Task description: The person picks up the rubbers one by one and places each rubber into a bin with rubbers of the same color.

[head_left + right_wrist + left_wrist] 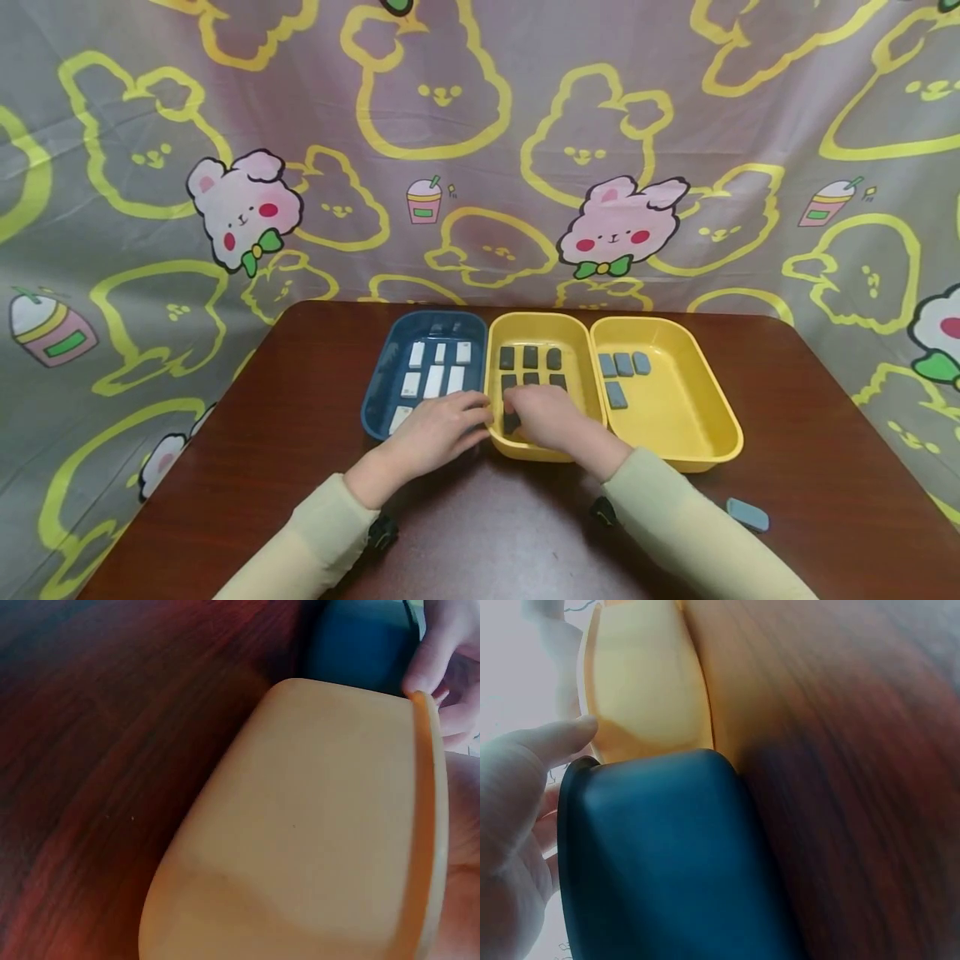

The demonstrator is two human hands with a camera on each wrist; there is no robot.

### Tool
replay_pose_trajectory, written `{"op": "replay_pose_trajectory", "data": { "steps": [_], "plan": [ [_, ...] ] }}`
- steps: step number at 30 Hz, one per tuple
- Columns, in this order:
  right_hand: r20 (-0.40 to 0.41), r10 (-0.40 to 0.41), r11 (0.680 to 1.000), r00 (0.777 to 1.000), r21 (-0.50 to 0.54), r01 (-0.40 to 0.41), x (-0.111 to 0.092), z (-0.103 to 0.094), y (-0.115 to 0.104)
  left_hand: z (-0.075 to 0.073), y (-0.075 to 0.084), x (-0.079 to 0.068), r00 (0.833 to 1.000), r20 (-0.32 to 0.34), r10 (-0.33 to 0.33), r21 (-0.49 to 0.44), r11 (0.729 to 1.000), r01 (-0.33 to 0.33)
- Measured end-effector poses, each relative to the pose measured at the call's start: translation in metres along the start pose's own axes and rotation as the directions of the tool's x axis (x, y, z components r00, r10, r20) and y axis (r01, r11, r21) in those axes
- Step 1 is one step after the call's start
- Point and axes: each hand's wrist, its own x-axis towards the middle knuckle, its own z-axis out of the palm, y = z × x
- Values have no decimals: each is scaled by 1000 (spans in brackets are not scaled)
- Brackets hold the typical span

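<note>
My left hand [442, 425] reaches over the near right corner of the blue tray [371, 400]. Its fingers are loosely bent and the thumb lies right at the rim of the middle yellow tray [645, 682]. White rectangular blocks [433, 381] lie in rows in the blue tray. Inside the middle tray, my right hand [551, 412] has its fingers curled down at a black block [511, 422] near the front left corner, partly covering it. More black blocks [530, 357] stand in rows behind that hand.
On the right, a second yellow tray [697, 417] holds several grey-blue blocks [624, 364] at its left side. Another grey-blue block [747, 515] lies on the brown table [817, 467] by the right forearm. A patterned curtain [480, 183] hangs behind the table.
</note>
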Motion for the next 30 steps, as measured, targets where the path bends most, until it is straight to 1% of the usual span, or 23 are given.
{"op": "replay_pose_trajectory", "data": {
  "steps": [5,11,21,25,30],
  "plan": [
    [8,15,1000,1000,25,-16,3,6,3,0,0,1,1000,-6,6,3,1000,-6],
    [40,42,999,998,10,-42,7,8,5,0,0,1,1000,1,2,-9,1000,-2],
    [39,35,999,999,16,-35,8,11,8,-1,2,2,1000,12,-10,-12,1000,10],
    [38,43,998,998,39,-45,6,7,8,-2,2,2,1000,16,-16,-22,1000,16],
    [5,65,997,998,35,-65,-3,-6,8,-2,2,1,1000,21,-21,-20,1000,22]
  ]
}}
